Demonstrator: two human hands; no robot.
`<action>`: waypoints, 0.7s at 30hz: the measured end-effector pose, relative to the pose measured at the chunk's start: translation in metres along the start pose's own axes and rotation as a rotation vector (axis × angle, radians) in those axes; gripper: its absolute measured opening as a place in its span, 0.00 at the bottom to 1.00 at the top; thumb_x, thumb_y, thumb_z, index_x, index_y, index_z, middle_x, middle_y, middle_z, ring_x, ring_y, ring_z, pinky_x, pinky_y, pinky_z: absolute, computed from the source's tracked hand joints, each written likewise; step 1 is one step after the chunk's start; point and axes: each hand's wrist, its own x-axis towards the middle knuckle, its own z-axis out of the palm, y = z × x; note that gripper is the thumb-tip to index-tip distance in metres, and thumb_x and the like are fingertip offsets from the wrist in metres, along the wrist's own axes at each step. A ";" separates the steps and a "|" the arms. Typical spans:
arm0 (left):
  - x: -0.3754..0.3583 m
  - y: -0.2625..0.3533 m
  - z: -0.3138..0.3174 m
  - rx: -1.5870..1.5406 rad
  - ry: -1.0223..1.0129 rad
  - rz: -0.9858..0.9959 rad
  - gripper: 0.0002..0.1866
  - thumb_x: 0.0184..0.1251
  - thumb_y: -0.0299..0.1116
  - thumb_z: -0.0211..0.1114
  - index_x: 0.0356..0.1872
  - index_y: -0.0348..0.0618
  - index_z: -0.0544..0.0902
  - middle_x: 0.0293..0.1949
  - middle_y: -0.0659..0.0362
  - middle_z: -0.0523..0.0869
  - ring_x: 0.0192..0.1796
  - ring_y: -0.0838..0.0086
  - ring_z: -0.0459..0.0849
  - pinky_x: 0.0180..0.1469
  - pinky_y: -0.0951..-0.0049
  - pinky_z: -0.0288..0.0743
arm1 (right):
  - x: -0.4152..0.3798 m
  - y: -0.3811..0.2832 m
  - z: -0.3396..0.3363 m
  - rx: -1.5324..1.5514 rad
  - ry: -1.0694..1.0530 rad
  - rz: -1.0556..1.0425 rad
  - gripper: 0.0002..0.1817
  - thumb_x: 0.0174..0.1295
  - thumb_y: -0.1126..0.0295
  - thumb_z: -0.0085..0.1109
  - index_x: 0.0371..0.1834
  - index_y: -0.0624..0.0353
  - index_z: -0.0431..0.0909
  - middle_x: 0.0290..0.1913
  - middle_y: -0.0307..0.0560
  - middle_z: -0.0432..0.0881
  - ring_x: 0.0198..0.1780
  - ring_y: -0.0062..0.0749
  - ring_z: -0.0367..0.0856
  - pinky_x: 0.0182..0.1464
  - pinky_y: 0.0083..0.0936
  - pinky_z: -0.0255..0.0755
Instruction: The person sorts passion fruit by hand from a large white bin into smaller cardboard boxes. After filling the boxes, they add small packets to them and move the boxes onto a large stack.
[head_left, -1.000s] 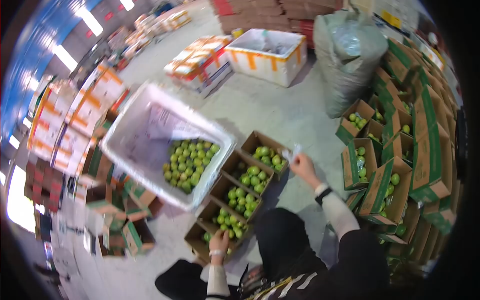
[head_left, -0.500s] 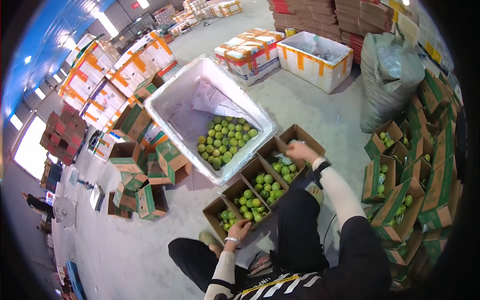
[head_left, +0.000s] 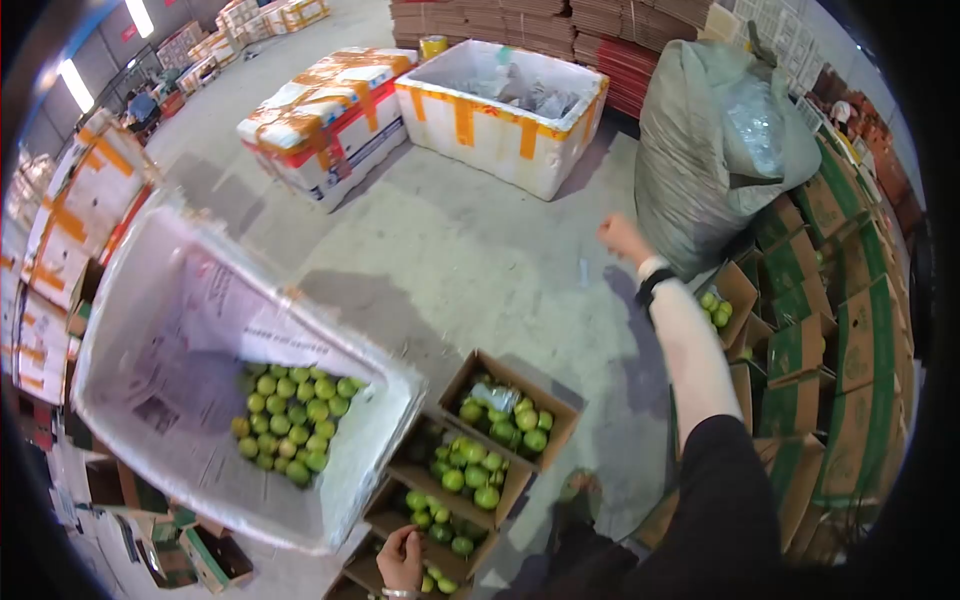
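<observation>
My left hand (head_left: pixel 402 560) is at the lower edge with its fingers curled in, beside a row of open cardboard boxes (head_left: pixel 556 440) of round green fruits (head_left: pixel 470 472). What it holds, if anything, is hidden. Reaching out over the floor, well apart from the boxes, my right hand (head_left: pixel 625 240) has its fingers closed and nothing visible in them. A crinkled clear plastic packet (head_left: pixel 494 396) lies on the fruits in the farthest box. Left of the row stands a large white foam box (head_left: pixel 130 330), with more green fruits (head_left: pixel 290 415) on a printed paper liner.
A big grey-green sack (head_left: pixel 690 150) of clear plastic stands beyond my right hand. Stacked green-and-brown cartons (head_left: pixel 860 350) fill the right side, some with fruit. Farther back are a taped foam box (head_left: pixel 330 120) and an open foam box (head_left: pixel 480 125) holding plastic.
The view has turned right. My right hand has left the boxes and swung out right, towards the sack. My left hand stays by the boxes, its fingers still curled.
</observation>
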 end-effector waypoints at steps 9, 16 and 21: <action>0.038 0.091 0.115 0.031 0.074 0.072 0.10 0.71 0.27 0.60 0.48 0.32 0.82 0.38 0.57 0.87 0.39 0.76 0.86 0.45 0.78 0.79 | 0.036 0.125 0.195 -0.246 0.131 0.136 0.35 0.56 0.68 0.61 0.68 0.62 0.60 0.56 0.60 0.76 0.57 0.52 0.77 0.58 0.45 0.72; 0.044 0.100 0.184 -0.022 -0.046 0.010 0.13 0.73 0.31 0.59 0.53 0.37 0.81 0.44 0.59 0.86 0.42 0.79 0.83 0.46 0.79 0.78 | 0.005 0.168 0.233 -0.120 0.108 -0.271 0.23 0.61 0.72 0.49 0.60 0.70 0.68 0.54 0.64 0.78 0.56 0.59 0.77 0.58 0.45 0.71; 0.024 0.082 0.219 -0.050 -0.277 -0.079 0.14 0.74 0.32 0.58 0.55 0.36 0.79 0.43 0.60 0.84 0.42 0.80 0.83 0.47 0.79 0.76 | 0.034 0.132 0.231 -0.081 0.057 0.167 0.25 0.55 0.61 0.61 0.51 0.69 0.73 0.47 0.65 0.81 0.53 0.59 0.78 0.56 0.45 0.72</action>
